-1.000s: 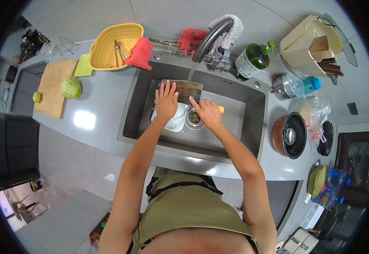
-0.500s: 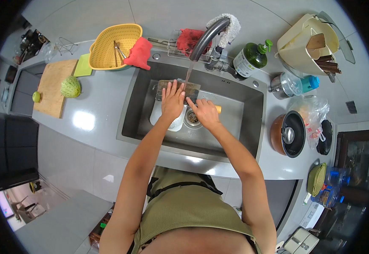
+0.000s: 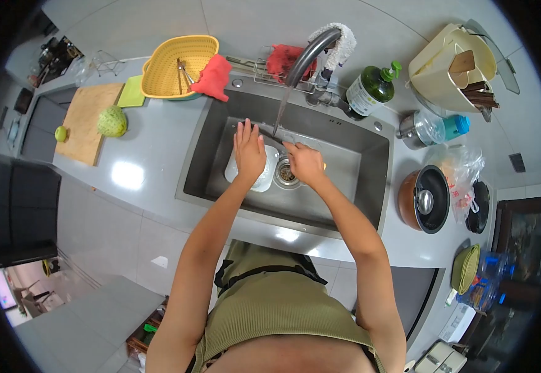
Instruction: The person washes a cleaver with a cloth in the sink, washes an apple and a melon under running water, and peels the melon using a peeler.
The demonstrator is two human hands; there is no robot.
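Observation:
My right hand is closed around the handle of a cleaver, whose yellowish butt shows beside the hand. The dark blade is seen nearly edge-on and points left over the sink. My left hand is at the blade's far end with its fingers stretched out; whether they press on the steel is hard to tell. Water runs from the grey faucet down close to the blade. Below my left hand, a white rectangular dish lies in the sink, left of the drain.
Left of the sink are a yellow basket, a red cloth, a cutting board and a green bumpy fruit. A green pump bottle stands behind the sink. To the right is a pot.
The cleaver's blade has turned from lying broad side up to nearly edge-on. My left hand has come off its broad face toward the far end. My right hand's index finger has curled in.

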